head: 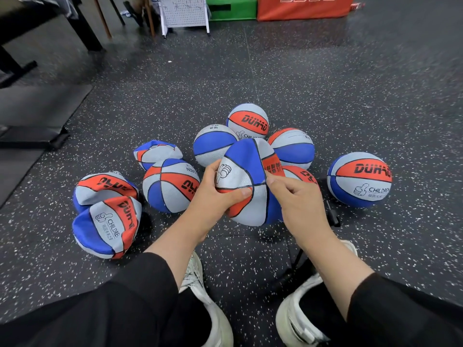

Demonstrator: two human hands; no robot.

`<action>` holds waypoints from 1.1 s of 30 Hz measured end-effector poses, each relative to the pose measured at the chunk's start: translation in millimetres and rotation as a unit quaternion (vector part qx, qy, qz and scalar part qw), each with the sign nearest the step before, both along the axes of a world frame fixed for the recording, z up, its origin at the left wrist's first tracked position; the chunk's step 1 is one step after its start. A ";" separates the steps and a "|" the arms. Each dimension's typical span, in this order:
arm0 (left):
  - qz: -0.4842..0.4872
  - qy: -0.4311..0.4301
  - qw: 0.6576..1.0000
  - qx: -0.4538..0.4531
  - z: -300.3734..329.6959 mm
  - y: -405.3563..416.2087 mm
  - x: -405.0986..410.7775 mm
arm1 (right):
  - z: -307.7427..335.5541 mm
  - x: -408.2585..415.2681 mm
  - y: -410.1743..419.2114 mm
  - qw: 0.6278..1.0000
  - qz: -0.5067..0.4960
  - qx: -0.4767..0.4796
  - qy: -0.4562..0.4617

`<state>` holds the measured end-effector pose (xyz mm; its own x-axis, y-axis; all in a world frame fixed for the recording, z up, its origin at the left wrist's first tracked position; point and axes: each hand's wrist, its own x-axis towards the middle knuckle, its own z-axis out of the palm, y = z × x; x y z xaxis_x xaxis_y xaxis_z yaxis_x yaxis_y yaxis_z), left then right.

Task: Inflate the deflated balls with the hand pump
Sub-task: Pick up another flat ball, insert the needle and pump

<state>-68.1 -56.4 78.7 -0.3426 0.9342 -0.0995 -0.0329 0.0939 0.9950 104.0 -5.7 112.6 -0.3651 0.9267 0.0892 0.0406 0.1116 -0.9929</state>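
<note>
A deflated blue, grey and orange ball (244,171) is held above the floor in front of me. My left hand (215,194) grips its left side, thumb pressed across the lower panels. My right hand (292,194) pinches the ball's right edge with curled fingers. The black hand pump (332,216) lies on the floor under my right forearm, mostly hidden, its hose (295,261) trailing toward my shoes. Crumpled flat balls (106,226) (105,187) (156,152) lie at the left. Round balls (359,179) (246,121) (215,144) (292,146) sit behind and right.
Another ball (170,187) sits left of my hands on the speckled rubber floor (325,83). My white shoes (198,279) (298,304) stand at the bottom. A dark bench frame (32,136) is at the left; green (231,7) and orange (304,7) boxes and a white rack (184,13) stand far back.
</note>
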 end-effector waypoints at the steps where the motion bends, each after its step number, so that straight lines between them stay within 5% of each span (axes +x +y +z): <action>1: 0.006 0.002 1.000 0.002 2.0 0.3 1.6 | 3.3 -0.2 -0.1 1.000 0.000 0.006 0.002; 19: 0.047 -0.006 0.996 0.075 33.4 10.5 11.1 | 41.2 -0.7 4.1 0.997 -0.034 0.070 0.015; 23: 0.055 0.096 0.990 0.086 37.4 7.1 13.6 | 48.1 -4.2 11.4 0.998 -0.040 -0.003 0.043; 27: 0.050 0.205 0.972 0.105 31.7 5.7 23.7 | 56.5 -7.8 11.5 1.000 -0.012 0.022 0.009; 33: 0.056 0.354 0.912 0.201 19.5 7.3 18.8 | 46.4 -10.4 11.0 0.997 -0.071 0.030 -0.005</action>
<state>-49.2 -49.1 98.1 -0.2840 0.8016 0.5261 0.6445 -0.2467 0.7237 93.7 5.3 159.0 -0.2322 0.9621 0.1429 0.0708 0.1633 -0.9840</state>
